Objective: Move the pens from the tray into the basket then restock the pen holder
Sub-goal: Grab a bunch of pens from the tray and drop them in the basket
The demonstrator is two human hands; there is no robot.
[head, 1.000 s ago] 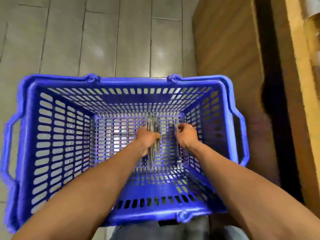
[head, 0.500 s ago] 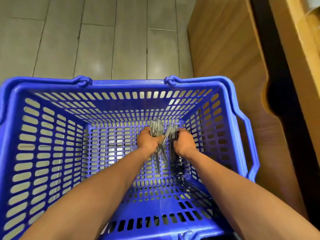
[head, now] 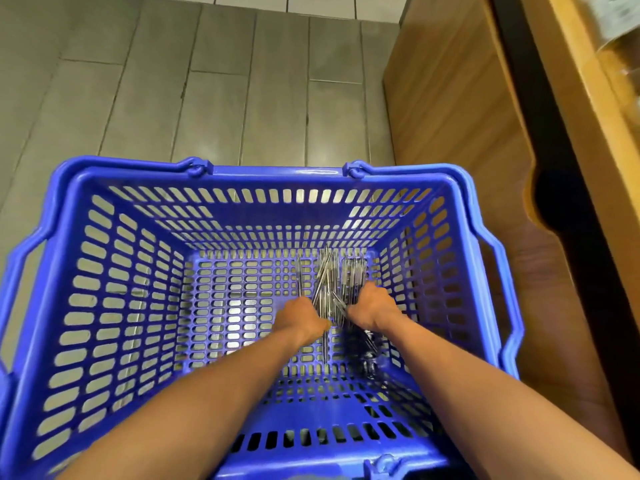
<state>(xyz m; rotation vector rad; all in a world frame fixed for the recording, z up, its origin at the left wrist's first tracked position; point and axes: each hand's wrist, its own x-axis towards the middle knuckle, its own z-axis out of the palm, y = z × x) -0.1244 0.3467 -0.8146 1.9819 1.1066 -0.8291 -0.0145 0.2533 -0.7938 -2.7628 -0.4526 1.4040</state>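
Observation:
A blue plastic basket point(head: 277, 174) with slotted walls fills the view, standing on the floor. Both my arms reach down to its bottom at the right. A loose bunch of silver pens point(head: 325, 271) fans out between my hands, some upright, some slanted, and a few lie under my right wrist. My left hand point(head: 304, 317) grips pens that stick out above and below it. My right hand point(head: 372, 308) curls round the pens on the right side of the bunch. Only the backs of both hands show; the fingers are hidden.
Grey floor tiles point(head: 214, 98) lie beyond the basket. A wooden cabinet side point(head: 450, 116) stands close to the basket's right wall, with a dark gap and a lighter wooden shelf edge point(head: 571, 98) further right. The basket's handles hang down on both sides.
The tight bundle in my left hand has loosened and the pens now fan apart between both hands. My hands sank lower to the basket floor, and my head moved closer.

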